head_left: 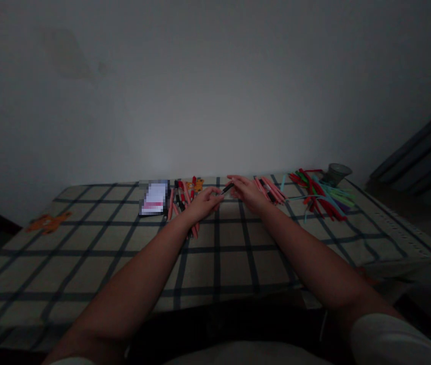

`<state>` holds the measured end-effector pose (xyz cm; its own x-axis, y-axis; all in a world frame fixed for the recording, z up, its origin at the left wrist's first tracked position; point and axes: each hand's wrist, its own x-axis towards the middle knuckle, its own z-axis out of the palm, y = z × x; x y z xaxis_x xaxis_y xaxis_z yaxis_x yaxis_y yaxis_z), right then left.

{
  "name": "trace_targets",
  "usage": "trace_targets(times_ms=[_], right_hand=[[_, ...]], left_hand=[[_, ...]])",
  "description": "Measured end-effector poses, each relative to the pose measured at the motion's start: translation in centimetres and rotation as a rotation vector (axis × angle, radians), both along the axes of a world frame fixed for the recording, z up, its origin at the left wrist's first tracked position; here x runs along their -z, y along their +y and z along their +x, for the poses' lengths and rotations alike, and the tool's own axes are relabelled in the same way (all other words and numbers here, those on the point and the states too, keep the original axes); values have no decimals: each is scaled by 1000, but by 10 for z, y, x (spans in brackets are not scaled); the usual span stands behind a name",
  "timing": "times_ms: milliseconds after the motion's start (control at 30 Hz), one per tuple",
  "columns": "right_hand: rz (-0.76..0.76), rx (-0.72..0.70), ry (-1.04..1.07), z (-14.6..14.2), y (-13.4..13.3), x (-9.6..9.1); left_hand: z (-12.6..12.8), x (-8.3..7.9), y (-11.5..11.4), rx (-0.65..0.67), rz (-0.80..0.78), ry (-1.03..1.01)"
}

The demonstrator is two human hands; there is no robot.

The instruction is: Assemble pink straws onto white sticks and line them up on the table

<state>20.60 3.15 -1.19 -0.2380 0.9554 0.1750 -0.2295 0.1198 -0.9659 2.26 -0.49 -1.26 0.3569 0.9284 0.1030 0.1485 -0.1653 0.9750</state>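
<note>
Centrally, one dark pen (227, 188) was pinched in the fingers of two hands, the left hand (203, 202) and right hand (249, 194), near the surface's far edge. One phone (154, 198) and two pen piles, left (171, 203) and right (271, 190), lay along that edge; one heap of strips (319, 204) and one cup (337, 174) occupied the far right corner.
</note>
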Motion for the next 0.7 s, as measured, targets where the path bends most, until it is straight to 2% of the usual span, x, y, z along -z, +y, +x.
trace_targets(times_ms=[133, 367, 600, 700], right_hand=[[-10, 73, -81, 0, 3, 2], [39, 45, -42, 1, 0, -3], [44, -9, 6, 3, -3, -3], [29, 15, -15, 1, -3, -3]], left_hand=[[-2, 1, 2, 2, 13, 33], [-6, 6, 6, 10, 38, 79], [-3, 5, 4, -23, 15, -13], [-3, 4, 4, -7, 24, 11]])
